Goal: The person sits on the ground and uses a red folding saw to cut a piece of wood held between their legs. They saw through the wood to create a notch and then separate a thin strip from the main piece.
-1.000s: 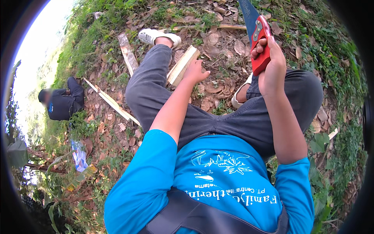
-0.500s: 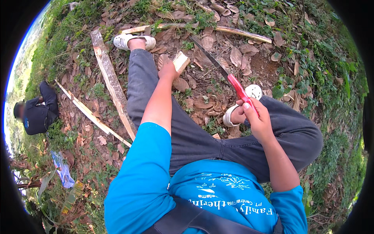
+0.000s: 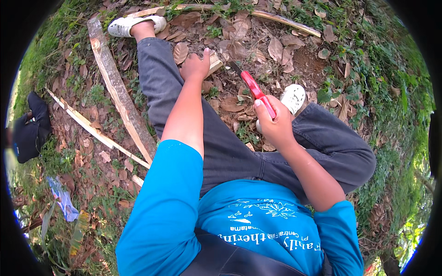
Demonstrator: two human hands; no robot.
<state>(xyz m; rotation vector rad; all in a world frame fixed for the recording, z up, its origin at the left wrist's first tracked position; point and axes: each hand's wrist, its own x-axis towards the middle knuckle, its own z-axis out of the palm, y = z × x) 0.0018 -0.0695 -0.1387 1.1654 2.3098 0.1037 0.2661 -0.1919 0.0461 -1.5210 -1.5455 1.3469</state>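
My left hand (image 3: 195, 67) rests around a short split block of pale wood (image 3: 214, 63) on the leafy ground between my legs. My fingers wrap over its left side, and the hand hides much of it. In my right hand (image 3: 275, 118) is a machete (image 3: 252, 84), gripped by its red handle with the thumb along the top. Its dark blade is seen nearly end-on and points away from me, close to the block's right end. Whether the blade touches the block I cannot tell.
A long bark-covered plank (image 3: 117, 87) and a thin split strip of wood (image 3: 87, 123) lie to my left. Another long strip (image 3: 285, 21) lies beyond my feet. A person in dark clothes (image 3: 34, 131) sits at the far left, near a blue-white plastic bag (image 3: 64, 200).
My right hand has moved left and slightly away from me, bringing the machete toward the block. My left hand has shifted a little, its fingers now further over the wood. The whole view has shifted slightly.
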